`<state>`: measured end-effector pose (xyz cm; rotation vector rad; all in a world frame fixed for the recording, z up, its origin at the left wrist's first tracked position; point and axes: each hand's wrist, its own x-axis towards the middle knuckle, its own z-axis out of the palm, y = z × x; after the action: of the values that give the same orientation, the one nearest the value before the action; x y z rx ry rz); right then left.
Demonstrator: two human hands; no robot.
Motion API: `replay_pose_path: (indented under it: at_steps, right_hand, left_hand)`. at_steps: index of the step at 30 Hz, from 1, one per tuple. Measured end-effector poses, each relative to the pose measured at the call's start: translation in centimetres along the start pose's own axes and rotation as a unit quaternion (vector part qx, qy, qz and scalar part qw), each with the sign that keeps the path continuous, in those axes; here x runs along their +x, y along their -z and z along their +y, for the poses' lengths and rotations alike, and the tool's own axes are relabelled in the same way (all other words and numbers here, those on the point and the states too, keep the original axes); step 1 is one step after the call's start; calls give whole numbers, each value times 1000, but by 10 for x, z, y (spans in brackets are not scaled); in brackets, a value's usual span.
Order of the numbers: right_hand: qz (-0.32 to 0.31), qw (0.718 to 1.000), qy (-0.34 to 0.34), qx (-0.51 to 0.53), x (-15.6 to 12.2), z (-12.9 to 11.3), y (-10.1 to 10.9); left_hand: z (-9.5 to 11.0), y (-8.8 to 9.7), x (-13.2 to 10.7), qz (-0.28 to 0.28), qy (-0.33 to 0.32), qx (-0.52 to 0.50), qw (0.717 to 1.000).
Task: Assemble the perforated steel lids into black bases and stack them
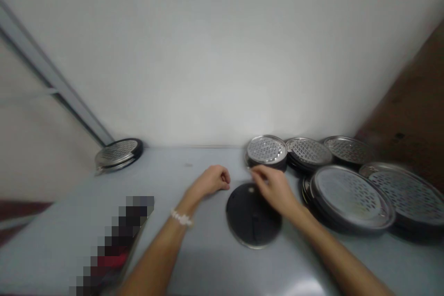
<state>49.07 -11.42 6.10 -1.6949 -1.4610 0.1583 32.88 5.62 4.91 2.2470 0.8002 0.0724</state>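
Note:
A round disc (255, 217), black on its upper face with a thin metal rim, lies flat on the grey table. Just left of its upper edge is my left hand (212, 180), fingers curled inward; whether anything small is inside them is hidden. My right hand (274, 187) hangs over the disc's upper right edge, thumb and forefinger pinched together. Its fingertips are close to the front of a stack of grater discs (267, 149), and blur hides what they may hold. A pale bracelet (181, 217) circles my left wrist.
More stacked grater discs (310, 150) stand along the wall, with larger ones (350, 196) beside my right forearm. Another small stack (120, 152) sits at the far left. A white wall (222, 55) rises behind the table (204, 259). A pixelated patch covers the lower left.

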Motion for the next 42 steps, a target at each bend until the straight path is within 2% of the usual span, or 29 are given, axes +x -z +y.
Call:
replay_pose_path:
  at_steps: [3, 10, 13, 15, 18, 20, 22, 25, 29, 32, 37, 42]
  right_hand:
    - [7, 1000, -1, 15, 5, -2, -6]
    - [-13, 998, -17, 52, -12, -1, -9]
    - [-13, 996, -43, 76, -12, -1, -6]
    - [-14, 993, -58, 106, -10, -1, -4]
    - [-32, 985, -65, 156, -8, 0, -4]
    - [-48, 984, -59, 159, -9, 1, -5]
    - [-37, 992, -39, 118, -11, 3, -8]
    - [1, 999, 40, 0, -16, 8, -12]
    - [8, 984, 124, -124, -21, 15, -12]
    - [8, 976, 140, -166, -20, 20, -10]
    - [-6, 975, 141, -171, -19, 24, -7]
    - [-18, 976, 141, -167, -18, 18, -5]
  left_hand:
    - [-5, 1, 3, 6, 17, -15, 1000]
    - [-9, 0, 3, 22, 20, -50, 998]
    - [5, -3, -4, 45, -3, -81, 996]
    - [20, -6, -10, 33, -46, -148, 987]
    - [42, -13, -17, -4, -114, -295, 949]
    - [51, -19, -19, 10, -113, -345, 932]
    - [55, -24, -19, 46, -84, -361, 927]
    - [57, -32, -17, 81, -44, -373, 923]
    - [60, -36, -18, 94, -30, -379, 920]
    - [60, -37, -18, 77, -39, -409, 908]
    - [52, -40, -18, 43, -40, -453, 889]
    - [45, -36, -24, 41, -41, -435, 899]
